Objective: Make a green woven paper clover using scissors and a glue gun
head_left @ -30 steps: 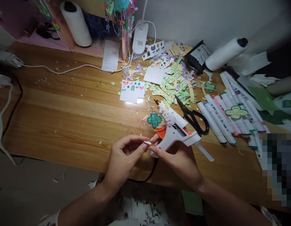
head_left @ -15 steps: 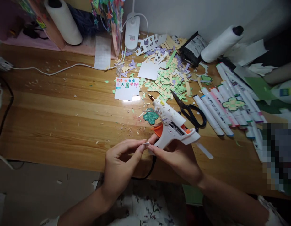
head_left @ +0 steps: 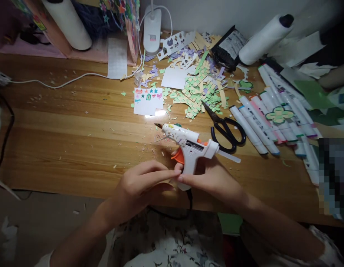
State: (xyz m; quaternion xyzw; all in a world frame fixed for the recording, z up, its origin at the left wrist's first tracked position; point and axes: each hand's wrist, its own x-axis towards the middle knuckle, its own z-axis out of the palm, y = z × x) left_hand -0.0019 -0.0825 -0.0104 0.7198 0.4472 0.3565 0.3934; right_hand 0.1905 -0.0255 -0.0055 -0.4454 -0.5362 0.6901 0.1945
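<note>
My right hand is wrapped around the handle of a white hot glue gun with an orange trigger. Its brown nozzle points to the upper left, and a clear glue stick sticks out of the back. My left hand has its fingers stretched out, with the fingertips touching near my right thumb beside the handle. Its thumb lies lower, apart from the index finger. Whether anything small sits between the two hands' fingertips is hidden. A dark green cutout peeks out behind the gun's barrel.
Black-handled scissors lie right of the gun. Beyond are paper scraps and a sticker card. Several markers lie at right, a pale flower cutout on them. A black cord hangs below the gun.
The glue gun has turned, its nozzle swinging left and its body lying flatter. The small white piece at my fingertips no longer shows. My left thumb has dropped away from the index finger.
</note>
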